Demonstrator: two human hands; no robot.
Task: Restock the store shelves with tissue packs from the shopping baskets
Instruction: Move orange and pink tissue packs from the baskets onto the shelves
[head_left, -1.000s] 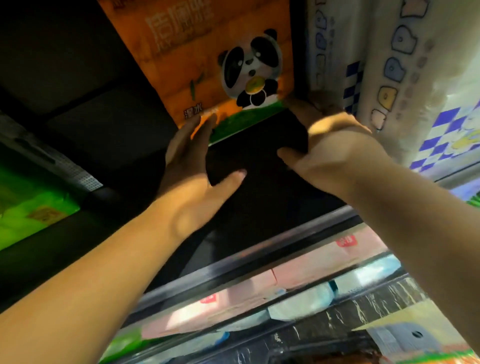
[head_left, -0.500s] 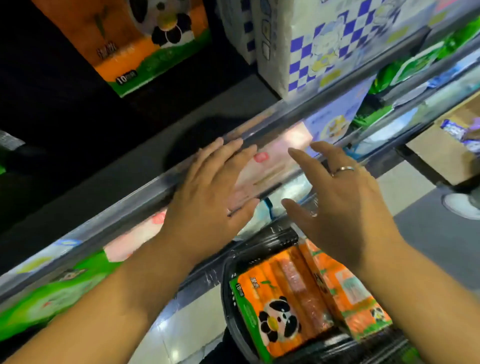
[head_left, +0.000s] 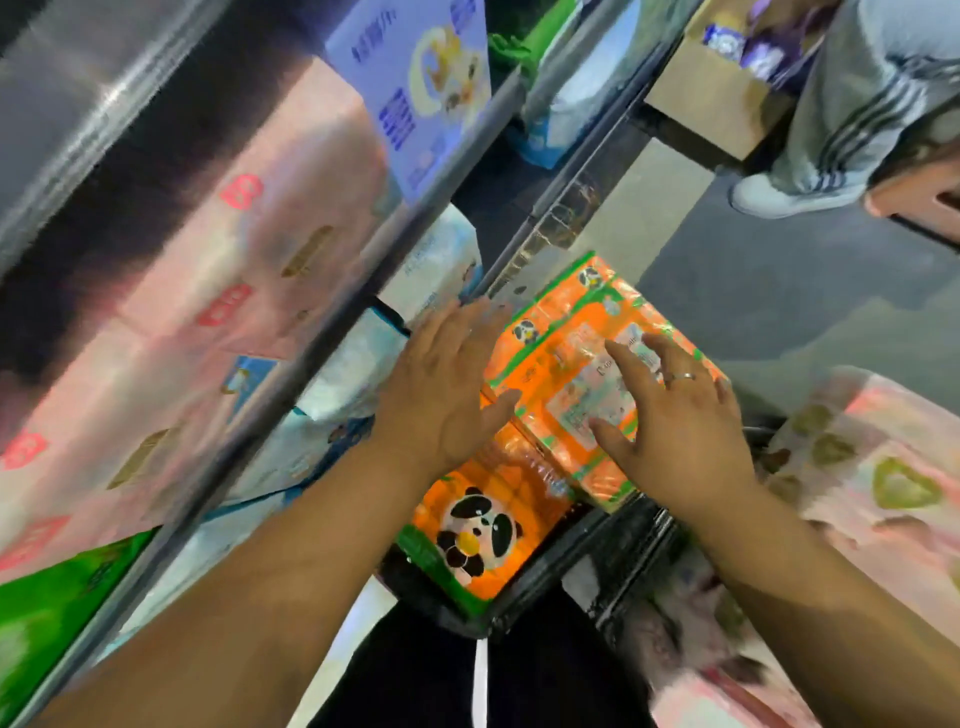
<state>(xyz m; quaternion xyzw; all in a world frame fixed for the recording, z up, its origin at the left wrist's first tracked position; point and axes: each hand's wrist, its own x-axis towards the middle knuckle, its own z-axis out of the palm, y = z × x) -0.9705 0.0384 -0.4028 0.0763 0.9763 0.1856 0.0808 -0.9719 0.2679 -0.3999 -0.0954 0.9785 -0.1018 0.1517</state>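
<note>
Currently left hand (head_left: 447, 384) and right hand (head_left: 670, 426), grips open and empty, hover over orange plastic-wrapped panda tissue packs (head_left: 566, 358) in black plastic basket (head_left: 571, 566); several not yet shelved.

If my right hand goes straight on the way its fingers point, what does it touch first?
Most likely the top orange tissue pack in the black basket; the right hand hovers spread just above it, though depth is unclear.
</note>
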